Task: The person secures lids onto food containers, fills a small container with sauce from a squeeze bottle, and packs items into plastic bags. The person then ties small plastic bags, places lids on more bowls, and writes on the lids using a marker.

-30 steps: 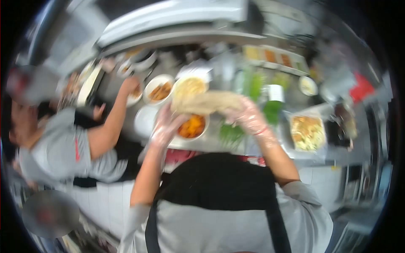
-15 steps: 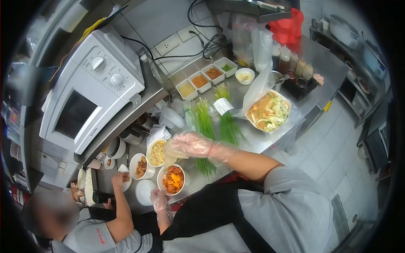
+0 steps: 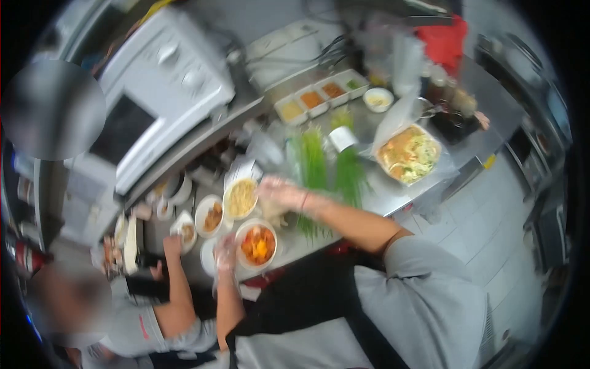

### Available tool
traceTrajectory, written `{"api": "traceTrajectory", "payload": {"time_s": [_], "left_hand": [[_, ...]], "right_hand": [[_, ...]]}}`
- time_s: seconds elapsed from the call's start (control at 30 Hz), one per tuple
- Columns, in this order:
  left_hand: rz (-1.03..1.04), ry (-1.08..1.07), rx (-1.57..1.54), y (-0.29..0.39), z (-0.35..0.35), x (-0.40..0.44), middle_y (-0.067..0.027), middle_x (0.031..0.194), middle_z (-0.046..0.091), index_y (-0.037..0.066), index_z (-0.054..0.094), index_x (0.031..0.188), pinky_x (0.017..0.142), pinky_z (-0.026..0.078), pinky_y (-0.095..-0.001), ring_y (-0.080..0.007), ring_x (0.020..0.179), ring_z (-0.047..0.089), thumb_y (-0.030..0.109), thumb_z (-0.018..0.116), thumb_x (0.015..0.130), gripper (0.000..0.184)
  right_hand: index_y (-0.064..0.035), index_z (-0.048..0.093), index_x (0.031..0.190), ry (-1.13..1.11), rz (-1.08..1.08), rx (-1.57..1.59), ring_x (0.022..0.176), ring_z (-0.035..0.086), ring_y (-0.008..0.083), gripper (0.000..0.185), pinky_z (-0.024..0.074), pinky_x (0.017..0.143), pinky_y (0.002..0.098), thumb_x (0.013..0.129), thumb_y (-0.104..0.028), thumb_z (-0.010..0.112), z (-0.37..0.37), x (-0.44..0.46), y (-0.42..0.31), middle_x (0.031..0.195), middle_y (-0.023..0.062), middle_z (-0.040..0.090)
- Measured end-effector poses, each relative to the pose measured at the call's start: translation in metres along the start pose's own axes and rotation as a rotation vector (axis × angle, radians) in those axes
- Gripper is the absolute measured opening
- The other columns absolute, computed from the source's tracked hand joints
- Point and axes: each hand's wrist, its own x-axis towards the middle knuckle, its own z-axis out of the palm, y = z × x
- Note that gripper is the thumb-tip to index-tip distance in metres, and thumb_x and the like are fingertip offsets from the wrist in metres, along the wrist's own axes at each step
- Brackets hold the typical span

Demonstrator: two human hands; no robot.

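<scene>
My right hand [image 3: 283, 192], in a clear plastic glove, is beside the rim of a white bowl of pale yellow shredded food [image 3: 240, 198]. Its fingers look curled; what they hold, if anything, is blurred. Under it hangs something pale and limp [image 3: 274, 214]. My gloved left hand [image 3: 226, 253] lies between a white round lid [image 3: 208, 257] and a white bowl of orange-red food with yellow pieces on top [image 3: 257, 245]. Motion smears its fingers, so their grip cannot be made out. A bowl of brown pieces [image 3: 213, 216] stands just left of the shredded food.
A co-worker's bare hand [image 3: 172, 246] is at a small white dish [image 3: 184, 231] on the left. Green onion bunches [image 3: 314, 160], a bag-lined container of shredded vegetables [image 3: 408, 154], topping trays [image 3: 311, 98] and sauce bottles [image 3: 437, 83] occupy the counter. A white microwave [image 3: 178, 92] stands above.
My left hand has moved up from the near side of the orange-red bowl to its left side, by the lid. My right hand stays beside the shredded-food bowl. The whole view has shifted and blurred.
</scene>
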Motion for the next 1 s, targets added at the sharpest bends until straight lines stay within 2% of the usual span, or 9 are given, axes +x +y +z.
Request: {"api": "traceTrajectory", "payload": {"time_s": [0.07, 0.1, 0.17, 0.23, 0.33, 0.47, 0.7, 0.9, 1.0], "left_hand": [[-0.029, -0.071, 0.000, 0.005, -0.004, -0.003, -0.0136, 0.109, 0.066, 0.008, 0.067, 0.110, 0.091, 0.046, -0.0372, -0.0282, 0.104, 0.062, 0.033, 0.062, 0.082, 0.038], [-0.058, -0.042, 0.095, 0.033, -0.012, -0.017, -0.0137, 0.109, 0.066, 0.009, 0.066, 0.112, 0.090, 0.046, -0.0375, -0.0287, 0.102, 0.062, 0.036, 0.063, 0.080, 0.042], [-0.216, -0.134, 0.117, 0.053, -0.023, -0.033, -0.0143, 0.094, 0.068, 0.008, 0.070, 0.100, 0.081, 0.048, -0.0398, -0.0290, 0.090, 0.064, 0.038, 0.068, 0.072, 0.041], [-0.334, -0.180, 0.035, 0.052, -0.024, -0.036, -0.0146, 0.088, 0.068, 0.008, 0.070, 0.098, 0.078, 0.048, -0.0391, -0.0286, 0.085, 0.064, 0.033, 0.072, 0.068, 0.040], [-0.161, -0.106, 0.127, 0.050, -0.017, -0.030, -0.0149, 0.090, 0.069, 0.007, 0.071, 0.099, 0.077, 0.049, -0.0363, -0.0267, 0.083, 0.065, 0.030, 0.073, 0.069, 0.037], [-0.066, -0.153, 0.077, 0.056, -0.010, -0.016, -0.0120, 0.086, 0.069, 0.004, 0.071, 0.094, 0.075, 0.049, -0.0324, -0.0195, 0.080, 0.064, 0.024, 0.073, 0.073, 0.029], [-0.064, -0.159, -0.037, 0.041, -0.004, -0.006, -0.0094, 0.084, 0.069, 0.000, 0.070, 0.090, 0.073, 0.048, -0.0288, -0.0156, 0.077, 0.061, 0.021, 0.075, 0.075, 0.026], [-0.015, -0.118, 0.073, 0.054, -0.010, -0.013, -0.0107, 0.083, 0.069, 0.003, 0.070, 0.091, 0.073, 0.048, -0.0321, -0.0192, 0.077, 0.064, 0.021, 0.070, 0.077, 0.022], [0.080, -0.072, 0.267, 0.059, -0.015, -0.017, -0.0129, 0.083, 0.069, 0.005, 0.070, 0.091, 0.073, 0.049, -0.0341, -0.0238, 0.078, 0.065, 0.020, 0.066, 0.077, 0.021]], "right_hand": [[-0.0090, 0.057, 0.094, -0.035, 0.006, 0.463, 0.092, 0.060, 0.0157, 0.021, 0.0480, 0.082, 0.0301, 0.092, -0.030, 0.059, -0.002, 0.020, 0.053, 0.092, 0.0059, 0.062], [-0.0059, 0.057, 0.097, 0.050, -0.042, 0.072, 0.095, 0.059, 0.0164, 0.024, 0.0478, 0.083, 0.0306, 0.093, -0.029, 0.056, -0.013, 0.040, 0.079, 0.096, 0.0073, 0.062], [0.0004, 0.057, 0.106, 0.204, 0.192, -0.104, 0.098, 0.057, 0.0172, 0.035, 0.0469, 0.084, 0.0311, 0.092, -0.032, 0.055, -0.008, 0.024, 0.024, 0.106, 0.0092, 0.060], [0.0020, 0.058, 0.112, 0.086, 0.313, 0.089, 0.092, 0.058, 0.0153, 0.037, 0.0465, 0.084, 0.0290, 0.090, -0.027, 0.060, -0.005, 0.021, 0.021, 0.104, 0.0074, 0.062], [-0.0008, 0.064, 0.094, -0.184, -0.039, -0.351, 0.080, 0.060, 0.0154, 0.019, 0.0492, 0.074, 0.0315, 0.078, -0.012, 0.064, 0.004, 0.020, 0.039, 0.084, 0.0083, 0.063], [-0.0072, 0.067, 0.098, -0.446, -0.403, -0.682, 0.090, 0.063, 0.0265, 0.019, 0.0488, 0.082, 0.0368, 0.080, -0.008, 0.060, 0.028, 0.032, 0.043, 0.096, 0.0136, 0.064], [-0.0118, 0.064, 0.090, -0.816, -0.864, -0.922, 0.090, 0.060, 0.0307, 0.013, 0.0492, 0.076, 0.0398, 0.084, -0.019, 0.055, 0.069, 0.051, 0.032, 0.094, 0.0116, 0.059], [-0.0120, 0.065, 0.094, -0.978, -0.685, -1.116, 0.089, 0.061, 0.0317, 0.016, 0.0490, 0.076, 0.0416, 0.083, -0.017, 0.054, 0.070, 0.048, 0.014, 0.096, 0.0109, 0.060], [-0.0106, 0.067, 0.094, -0.847, -0.304, -1.206, 0.094, 0.061, 0.0323, 0.018, 0.0491, 0.080, 0.0409, 0.084, -0.015, 0.052, 0.066, 0.041, 0.013, 0.101, 0.0123, 0.063]]}}
